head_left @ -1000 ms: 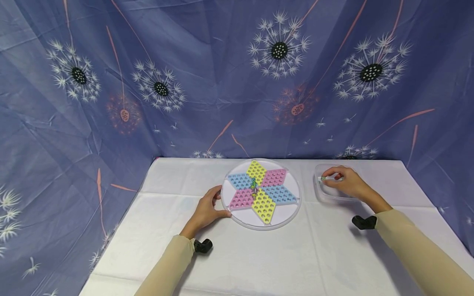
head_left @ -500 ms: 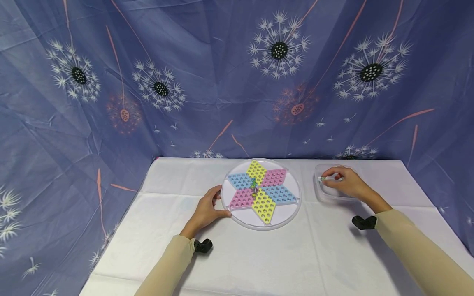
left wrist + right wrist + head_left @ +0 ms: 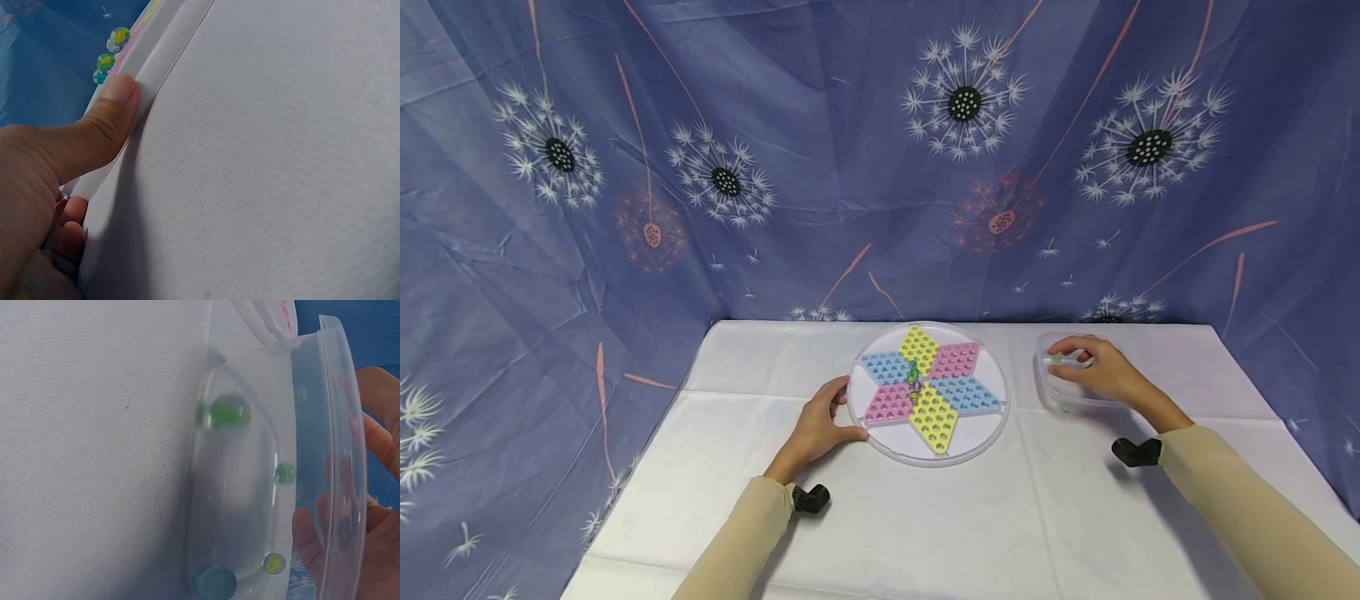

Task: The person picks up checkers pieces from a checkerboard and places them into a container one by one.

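Note:
My left hand (image 3: pixel 822 425) holds the left rim of a round white game board (image 3: pixel 865 437) with a six-pointed star of yellow, pink and blue hole-filled sections. In the left wrist view its thumb (image 3: pixel 119 94) lies along the rim and the other fingers curl at the edge. Several glass marbles (image 3: pixel 914 375) sit near the star's middle. My right hand (image 3: pixel 1101 367) is over a clear plastic box (image 3: pixel 1048 396), thumb and forefinger around a small green marble (image 3: pixel 1056 357). Through the box wall, the right wrist view shows a green marble (image 3: pixel 230 411), a yellow-green marble (image 3: pixel 273 563) and others.
A white cloth covers the table (image 3: pixel 970 533). Behind it hangs a blue curtain (image 3: pixel 827 167) with dandelion patterns. A black wrist device (image 3: pixel 811 499) is on the left sleeve and another black device (image 3: pixel 1137 452) on the right.
A green spot shows at the box's front lower corner now, and the green between the right fingertips looks brighter. Both hands and the board have hardly moved.

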`<state>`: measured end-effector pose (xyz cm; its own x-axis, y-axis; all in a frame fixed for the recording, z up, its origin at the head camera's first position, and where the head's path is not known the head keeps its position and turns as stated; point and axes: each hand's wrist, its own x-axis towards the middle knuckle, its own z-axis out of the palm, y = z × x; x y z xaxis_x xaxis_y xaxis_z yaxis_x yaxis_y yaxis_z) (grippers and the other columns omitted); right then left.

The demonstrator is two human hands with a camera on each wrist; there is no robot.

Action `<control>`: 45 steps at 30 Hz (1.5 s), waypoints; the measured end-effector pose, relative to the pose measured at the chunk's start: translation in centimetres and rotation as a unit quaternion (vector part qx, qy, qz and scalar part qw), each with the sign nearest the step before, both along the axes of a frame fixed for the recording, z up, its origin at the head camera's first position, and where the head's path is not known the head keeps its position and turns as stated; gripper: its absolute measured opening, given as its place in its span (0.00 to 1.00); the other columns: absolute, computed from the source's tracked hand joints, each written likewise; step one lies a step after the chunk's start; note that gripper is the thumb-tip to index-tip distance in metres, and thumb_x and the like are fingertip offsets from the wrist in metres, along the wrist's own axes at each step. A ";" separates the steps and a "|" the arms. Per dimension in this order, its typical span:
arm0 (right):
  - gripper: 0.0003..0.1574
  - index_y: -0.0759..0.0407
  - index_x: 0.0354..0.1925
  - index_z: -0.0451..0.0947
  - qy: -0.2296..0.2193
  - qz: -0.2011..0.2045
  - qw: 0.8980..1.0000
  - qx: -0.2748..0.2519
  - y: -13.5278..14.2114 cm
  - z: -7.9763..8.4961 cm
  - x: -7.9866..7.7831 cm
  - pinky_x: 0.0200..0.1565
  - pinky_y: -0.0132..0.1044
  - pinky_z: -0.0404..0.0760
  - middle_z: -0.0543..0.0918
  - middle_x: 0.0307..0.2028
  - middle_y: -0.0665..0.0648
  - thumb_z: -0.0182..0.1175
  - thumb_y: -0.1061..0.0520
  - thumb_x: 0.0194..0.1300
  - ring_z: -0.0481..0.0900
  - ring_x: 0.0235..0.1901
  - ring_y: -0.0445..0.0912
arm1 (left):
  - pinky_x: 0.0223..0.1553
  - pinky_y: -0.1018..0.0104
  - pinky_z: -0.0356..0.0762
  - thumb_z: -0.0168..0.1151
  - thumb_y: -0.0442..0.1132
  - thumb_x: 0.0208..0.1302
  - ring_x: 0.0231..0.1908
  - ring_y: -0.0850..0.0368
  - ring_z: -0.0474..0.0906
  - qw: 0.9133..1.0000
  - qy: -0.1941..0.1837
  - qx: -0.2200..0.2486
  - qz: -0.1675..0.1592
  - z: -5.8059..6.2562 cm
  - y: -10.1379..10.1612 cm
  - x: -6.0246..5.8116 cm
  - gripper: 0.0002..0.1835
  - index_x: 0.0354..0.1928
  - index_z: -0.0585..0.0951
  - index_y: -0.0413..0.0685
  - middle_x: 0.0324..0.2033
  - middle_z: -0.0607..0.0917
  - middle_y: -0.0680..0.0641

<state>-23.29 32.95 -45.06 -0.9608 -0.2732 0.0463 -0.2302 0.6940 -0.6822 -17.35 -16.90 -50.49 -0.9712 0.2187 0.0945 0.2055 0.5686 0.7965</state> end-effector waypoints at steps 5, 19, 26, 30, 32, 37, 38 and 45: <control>0.24 0.56 0.57 0.82 0.007 -0.002 1.000 0.001 0.0 0.0 0.1 0.43 0.49 0.75 0.79 0.55 0.66 0.68 0.45 0.69 0.73 0.48 0.59 | 0.52 0.56 0.73 0.87 0.41 0.45 0.48 0.53 0.72 1.000 0.000 0.002 -0.001 0.0 0.0 0.0 0.56 0.76 0.65 0.39 0.51 0.78 0.46; 0.29 0.55 0.61 0.80 -0.005 -0.006 1.000 0.006 -0.8 1.4 0.2 0.45 0.49 0.76 0.78 0.57 0.65 0.67 0.41 0.70 0.75 0.49 0.58 | 0.53 0.55 0.73 0.87 0.41 0.44 0.49 0.53 0.72 1.000 -0.003 0.004 0.001 0.2 0.1 0.1 0.56 0.75 0.66 0.39 0.51 0.78 0.46; 0.28 0.52 0.61 0.80 0.002 0.006 1.000 0.000 -1.6 2.0 -0.3 0.44 0.48 0.78 0.79 0.56 0.63 0.66 0.40 0.70 0.75 0.49 0.56 | 0.52 0.56 0.74 0.87 0.40 0.43 0.48 0.53 0.72 1.000 -0.002 0.002 0.005 0.3 0.1 0.1 0.56 0.75 0.66 0.38 0.51 0.78 0.46; 0.25 0.53 0.58 0.81 0.009 0.018 1.000 -0.013 -2.4 2.5 -0.4 0.44 0.47 0.79 0.79 0.56 0.65 0.68 0.43 0.69 0.76 0.47 0.56 | 0.52 0.57 0.74 0.87 0.40 0.44 0.48 0.54 0.72 1.000 -0.002 -0.002 0.002 0.4 0.1 0.1 0.56 0.75 0.66 0.38 0.51 0.78 0.46; 0.23 0.53 0.57 0.82 0.013 0.024 1.000 -0.015 -3.0 2.6 -0.5 0.44 0.46 0.79 0.79 0.55 0.65 0.68 0.45 0.69 0.75 0.47 0.55 | 0.52 0.57 0.74 0.87 0.40 0.44 0.48 0.53 0.72 1.000 -0.002 0.000 0.000 0.4 0.1 0.2 0.56 0.75 0.66 0.38 0.52 0.78 0.45; 0.22 0.52 0.56 0.83 0.025 0.032 0.999 -0.011 -4.6 2.7 -0.9 0.46 0.45 0.79 0.79 0.52 0.63 0.70 0.46 0.68 0.75 0.45 0.53 | 0.50 0.57 0.73 0.87 0.39 0.44 0.46 0.53 0.71 1.000 0.004 0.001 -0.004 0.5 0.1 0.1 0.56 0.75 0.65 0.38 0.50 0.78 0.44; 0.22 0.52 0.56 0.83 0.026 0.036 0.999 -0.012 -5.0 2.8 -1.0 0.46 0.46 0.79 0.79 0.52 0.62 0.70 0.46 0.68 0.76 0.46 0.53 | 0.50 0.57 0.73 0.87 0.40 0.45 0.46 0.53 0.71 1.000 0.006 0.000 -0.004 0.4 0.0 0.1 0.56 0.75 0.66 0.38 0.50 0.78 0.45; 0.21 0.53 0.56 0.83 0.026 0.061 0.997 -0.023 -7.7 2.8 -1.7 0.48 0.51 0.78 0.79 0.51 0.59 0.71 0.48 0.67 0.77 0.48 0.60 | 0.51 0.57 0.73 0.87 0.41 0.45 0.47 0.53 0.71 1.000 0.001 0.000 -0.006 0.2 -0.1 -0.1 0.56 0.76 0.65 0.40 0.50 0.78 0.46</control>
<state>-24.97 25.30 -42.22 -0.9161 -0.3852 0.1112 -0.3480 0.6264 -0.6975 -17.41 -17.02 -50.27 -0.9682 0.2305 0.0968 0.2143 0.5656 0.7963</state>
